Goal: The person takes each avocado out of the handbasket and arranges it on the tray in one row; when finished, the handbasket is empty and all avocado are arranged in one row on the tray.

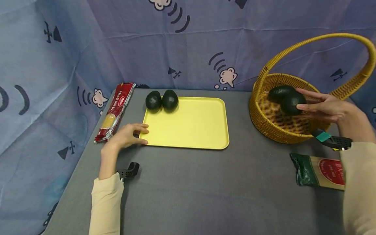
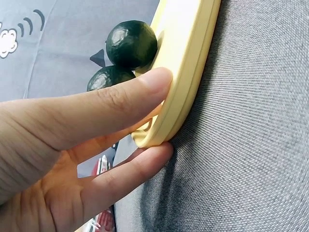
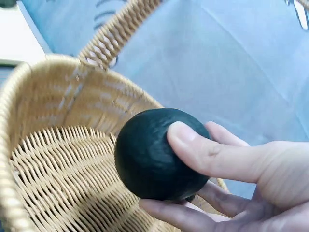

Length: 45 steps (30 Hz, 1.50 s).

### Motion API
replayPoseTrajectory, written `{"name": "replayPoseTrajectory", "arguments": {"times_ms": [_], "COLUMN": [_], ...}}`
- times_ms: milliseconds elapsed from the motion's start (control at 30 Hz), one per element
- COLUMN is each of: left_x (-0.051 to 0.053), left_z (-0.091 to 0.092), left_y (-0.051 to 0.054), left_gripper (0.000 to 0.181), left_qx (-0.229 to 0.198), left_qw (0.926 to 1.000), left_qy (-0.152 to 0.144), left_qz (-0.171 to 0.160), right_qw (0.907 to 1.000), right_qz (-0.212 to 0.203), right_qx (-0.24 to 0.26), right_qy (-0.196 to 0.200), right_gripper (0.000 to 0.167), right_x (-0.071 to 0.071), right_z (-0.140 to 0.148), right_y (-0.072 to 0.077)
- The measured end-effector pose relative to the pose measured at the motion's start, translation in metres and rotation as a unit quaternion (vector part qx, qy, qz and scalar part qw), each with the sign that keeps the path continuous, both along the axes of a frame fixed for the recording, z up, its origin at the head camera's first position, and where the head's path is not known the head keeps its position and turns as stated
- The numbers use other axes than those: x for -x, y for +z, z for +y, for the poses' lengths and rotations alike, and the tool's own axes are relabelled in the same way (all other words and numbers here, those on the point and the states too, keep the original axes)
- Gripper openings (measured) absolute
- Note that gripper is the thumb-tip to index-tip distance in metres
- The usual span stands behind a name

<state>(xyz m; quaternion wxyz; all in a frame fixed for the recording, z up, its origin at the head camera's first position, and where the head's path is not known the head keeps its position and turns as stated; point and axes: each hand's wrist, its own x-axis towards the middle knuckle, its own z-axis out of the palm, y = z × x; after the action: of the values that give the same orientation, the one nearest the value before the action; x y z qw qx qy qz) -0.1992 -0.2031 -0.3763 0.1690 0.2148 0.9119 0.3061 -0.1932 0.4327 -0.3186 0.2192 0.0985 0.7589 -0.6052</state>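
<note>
My right hand [image 1: 330, 106] grips a dark green avocado [image 3: 157, 154] between thumb and fingers, over the inside of a yellow wicker basket [image 1: 276, 129]. Behind it in the head view another avocado [image 1: 279, 93] shows in the basket. At the left, my left hand [image 1: 126, 135] pinches the near left corner of a yellow tray [image 1: 191, 124]; in the left wrist view the thumb lies on top of the rim and a finger lies below. Two more avocados, one [image 1: 153, 101] beside the other [image 1: 170, 100], sit at the tray's far left corner.
A red pasta packet [image 1: 117, 107] lies left of the tray. Before the basket, a green and beige packet [image 1: 320, 170] is partly covered by the right sleeve. The basket's tall handle [image 1: 317, 40] arches above it. A patterned cloth [image 1: 191, 45] hangs behind the grey table.
</note>
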Motion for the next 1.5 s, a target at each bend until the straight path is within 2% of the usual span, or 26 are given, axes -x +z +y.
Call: {"name": "replayPoseTrajectory", "arguments": {"times_ms": [67,267,300,500,567,633,700,800,867,967,1067,1233,1333,1500], "left_x": [0.0,0.0,0.0,0.0,0.0,0.0,0.0,0.0,0.0,0.0,-0.001,-0.002,-0.001,0.0], "left_z": [0.0,-0.001,-0.001,0.0,0.0,0.0,0.0,0.0,0.0,0.0,-0.001,-0.001,0.0,0.0], "left_y": [0.0,0.0,0.0,-0.001,0.0,0.001,0.001,0.001,0.0,0.0,0.0,0.0,0.0,0.0], "left_gripper": [0.044,0.044,0.043,0.044,0.044,0.045,0.045,0.045,0.045,0.045,0.045,0.044,0.045,0.045], "left_qx": [0.001,-0.009,-0.011,-0.007,-0.004,-0.002,0.0,-0.001,-0.003,-0.004,-0.005,-0.006,-0.009,-0.009], "left_qw": [1.0,1.0,0.9999,1.0,1.0,1.0,1.0,1.0,1.0,1.0,1.0,1.0,0.9999,0.9999], "left_qy": [0.003,-0.003,-0.005,-0.004,-0.003,-0.002,-0.001,-0.001,-0.002,-0.003,-0.001,0.0,0.004,0.006], "left_qz": [-0.005,-0.001,0.001,-0.002,-0.003,-0.005,-0.006,-0.005,-0.004,-0.003,-0.003,-0.001,-0.007,-0.011], "right_qw": [1.0,0.9978,0.9977,0.9976,0.9973,0.9971,0.9946,0.9836,0.9747,0.9666,0.9668,0.9727,0.9674,0.953], "right_qz": [0.003,0.021,0.027,0.065,0.069,0.072,0.082,0.095,0.102,0.102,0.096,0.089,0.092,0.082], "right_qx": [0.004,0.064,0.062,-0.016,-0.015,0.007,0.059,0.15,0.194,0.226,0.226,0.206,0.227,0.283], "right_qy": [-0.001,-0.003,-0.001,0.02,0.02,0.023,0.022,0.03,0.044,0.065,0.07,0.056,0.066,0.072], "right_gripper": [0.071,0.073,0.074,0.077,0.078,0.077,0.076,0.074,0.073,0.072,0.071,0.072,0.072,0.072], "right_x": [-0.002,-0.015,-0.017,-0.032,-0.035,-0.038,-0.04,-0.041,-0.039,-0.034,-0.028,-0.016,-0.005,0.016], "right_z": [-0.003,-0.016,-0.019,-0.044,-0.054,-0.064,-0.074,-0.089,-0.099,-0.115,-0.135,-0.17,-0.186,-0.201], "right_y": [0.004,0.013,0.014,0.025,0.029,0.032,0.033,0.032,0.031,0.029,0.026,0.018,0.008,-0.016]}}
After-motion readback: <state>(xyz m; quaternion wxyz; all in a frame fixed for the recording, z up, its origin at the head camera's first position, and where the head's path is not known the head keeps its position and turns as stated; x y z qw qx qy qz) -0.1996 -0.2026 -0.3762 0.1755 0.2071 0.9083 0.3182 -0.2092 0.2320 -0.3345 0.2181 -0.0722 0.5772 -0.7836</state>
